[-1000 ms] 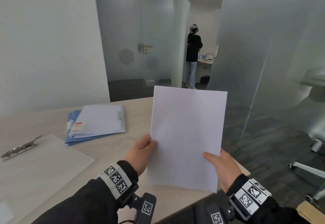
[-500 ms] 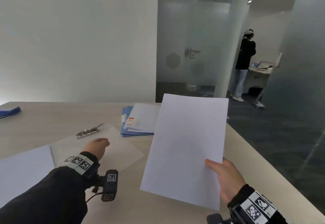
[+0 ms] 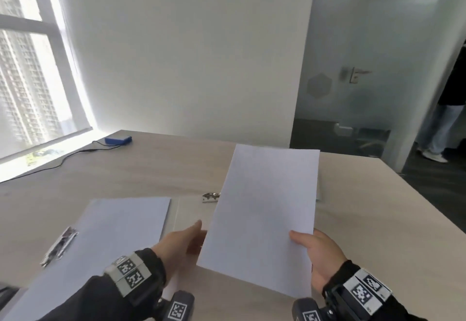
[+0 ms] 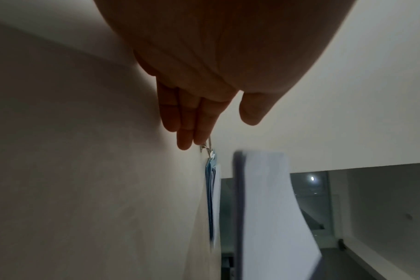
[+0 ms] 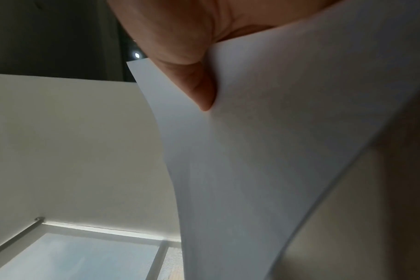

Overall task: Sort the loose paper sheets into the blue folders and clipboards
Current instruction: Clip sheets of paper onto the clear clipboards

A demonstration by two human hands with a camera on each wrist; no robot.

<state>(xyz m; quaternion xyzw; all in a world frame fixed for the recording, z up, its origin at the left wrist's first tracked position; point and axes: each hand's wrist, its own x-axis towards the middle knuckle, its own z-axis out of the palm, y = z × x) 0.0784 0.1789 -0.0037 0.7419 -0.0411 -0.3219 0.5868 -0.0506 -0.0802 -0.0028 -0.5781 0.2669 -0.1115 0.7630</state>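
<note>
Above the pale worktop (image 3: 131, 169), the right hand (image 3: 320, 252) holds a white paper sheet (image 3: 264, 209) raised and tilted, its grip closed on the lower right edge with the thumb (image 5: 199, 89) pressed on the near face. The left hand (image 3: 181, 242) reaches forward beside the sheet's lower left edge, its grip loose, fingers (image 4: 185, 121) straight and together over a clear clipboard (image 3: 186, 209) whose metal clip (image 3: 210, 197) shows just past the sheet. Left of that lies another clipboard (image 3: 60, 245) carrying a paper stack (image 3: 111, 232). From the left wrist view, blue folders (image 4: 210, 199) lie beyond the clip. A small blue box (image 3: 118, 139) with a cable sits near the window.
</note>
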